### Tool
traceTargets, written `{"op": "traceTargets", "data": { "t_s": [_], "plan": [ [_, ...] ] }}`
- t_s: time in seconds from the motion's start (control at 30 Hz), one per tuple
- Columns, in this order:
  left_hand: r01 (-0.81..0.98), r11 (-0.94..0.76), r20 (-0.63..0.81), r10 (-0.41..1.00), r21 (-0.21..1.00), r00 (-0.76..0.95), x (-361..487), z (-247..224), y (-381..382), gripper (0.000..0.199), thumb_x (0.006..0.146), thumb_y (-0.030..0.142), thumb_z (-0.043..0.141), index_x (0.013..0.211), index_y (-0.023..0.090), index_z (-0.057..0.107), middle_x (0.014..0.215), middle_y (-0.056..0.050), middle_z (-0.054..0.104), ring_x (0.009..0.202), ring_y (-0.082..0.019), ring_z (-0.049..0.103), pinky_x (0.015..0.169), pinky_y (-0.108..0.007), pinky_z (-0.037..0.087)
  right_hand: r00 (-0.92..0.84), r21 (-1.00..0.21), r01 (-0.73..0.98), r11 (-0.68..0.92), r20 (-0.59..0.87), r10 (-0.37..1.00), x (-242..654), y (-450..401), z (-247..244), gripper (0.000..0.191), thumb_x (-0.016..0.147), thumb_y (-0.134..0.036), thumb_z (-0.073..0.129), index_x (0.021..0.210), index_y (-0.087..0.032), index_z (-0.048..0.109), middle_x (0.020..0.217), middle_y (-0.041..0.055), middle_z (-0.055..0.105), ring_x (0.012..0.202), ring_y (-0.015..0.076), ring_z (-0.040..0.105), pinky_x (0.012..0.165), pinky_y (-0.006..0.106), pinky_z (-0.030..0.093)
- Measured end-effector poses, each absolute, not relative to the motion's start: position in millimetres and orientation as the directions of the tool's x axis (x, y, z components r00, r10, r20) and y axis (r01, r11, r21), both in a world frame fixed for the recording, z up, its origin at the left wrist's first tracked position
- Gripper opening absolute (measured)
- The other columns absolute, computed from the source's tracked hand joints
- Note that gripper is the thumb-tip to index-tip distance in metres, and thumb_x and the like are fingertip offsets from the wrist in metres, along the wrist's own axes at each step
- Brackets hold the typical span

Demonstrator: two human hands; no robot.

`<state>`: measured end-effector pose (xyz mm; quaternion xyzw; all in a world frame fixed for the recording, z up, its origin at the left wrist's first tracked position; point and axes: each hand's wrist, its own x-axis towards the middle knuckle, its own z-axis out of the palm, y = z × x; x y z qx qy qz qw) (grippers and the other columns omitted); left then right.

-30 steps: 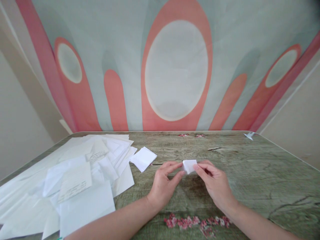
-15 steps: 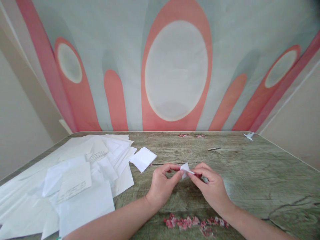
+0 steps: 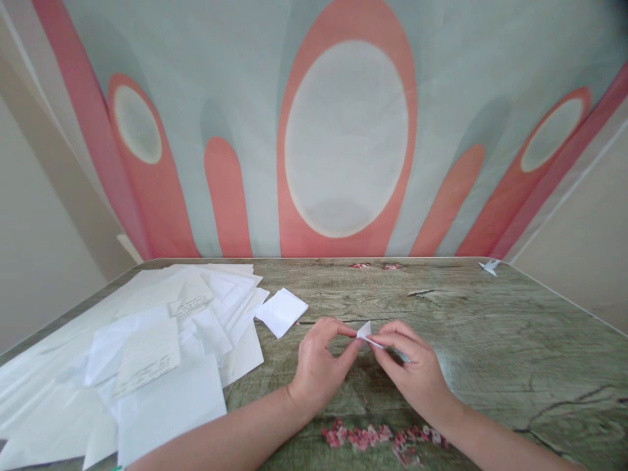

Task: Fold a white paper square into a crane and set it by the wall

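Note:
A small folded piece of white paper (image 3: 364,330) is held above the table between my two hands. My left hand (image 3: 324,360) pinches its left side between thumb and index finger. From the other side, my right hand (image 3: 412,366) grips the right edge, with its thumb below and fingers on top. One pointed flap of the paper stands up, and a thin flat part slants toward the right fingers. The fingertips hide part of the folds.
Loose white paper sheets (image 3: 171,405) lie heaped over the table's left side, some with print. A small stack of square paper (image 3: 282,313) sits beside them. Near the far right corner of the wood-patterned table (image 3: 490,340) lies a folded paper bird (image 3: 489,267).
The folded paper has turned in my fingers, and its lower part no longer shows beneath them. My left fingertips have shifted slightly right, closer to my right hand.

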<state>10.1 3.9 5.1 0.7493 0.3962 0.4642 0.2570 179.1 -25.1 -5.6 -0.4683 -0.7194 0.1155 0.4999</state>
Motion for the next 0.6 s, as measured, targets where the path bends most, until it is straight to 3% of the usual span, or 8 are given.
{"op": "traceTargets", "data": {
  "t_s": [0.23, 0.47, 0.6],
  "plan": [
    [0.341, -0.625, 0.539, 0.779, 0.702, 0.319, 10.5, 6.3, 1.8, 0.004, 0.079, 0.018, 0.058, 0.078, 0.019, 0.062, 0.080, -0.002, 0.064, 0.079, -0.016, 0.058, 0.075, -0.029, 0.044, -0.126, -0.478, 0.641, 0.600, 0.706, 0.697, 180.1, -26.6, -3.4, 0.017, 0.080, -0.014, 0.057, 0.092, -0.022, 0.067, 0.077, 0.0039, 0.061, 0.073, 0.0175, 0.056, 0.065, 0.033, 0.044],
    [0.388, -0.606, 0.526, 0.796, 0.695, 0.300, 10.5, 7.5, -0.2, 0.002, 0.079, 0.020, 0.059, 0.080, 0.019, 0.061, 0.078, -0.001, 0.064, 0.077, -0.015, 0.058, 0.073, -0.027, 0.043, -0.146, -0.446, 0.667, 0.597, 0.708, 0.691, 179.4, -27.2, -1.0, 0.020, 0.080, -0.014, 0.057, 0.095, -0.023, 0.067, 0.075, 0.0028, 0.061, 0.070, 0.0167, 0.056, 0.064, 0.032, 0.042],
    [0.423, -0.652, 0.567, 0.757, 0.629, 0.325, 8.8, 9.6, -0.2, 0.006, 0.081, 0.023, 0.058, 0.080, 0.020, 0.062, 0.077, -0.002, 0.064, 0.076, -0.016, 0.057, 0.073, -0.028, 0.043, -0.167, -0.413, 0.676, 0.611, 0.721, 0.673, 180.1, -27.1, -0.8, 0.024, 0.081, -0.014, 0.057, 0.100, -0.025, 0.066, 0.071, 0.0016, 0.060, 0.067, 0.0157, 0.055, 0.061, 0.031, 0.041]
  ]
}}
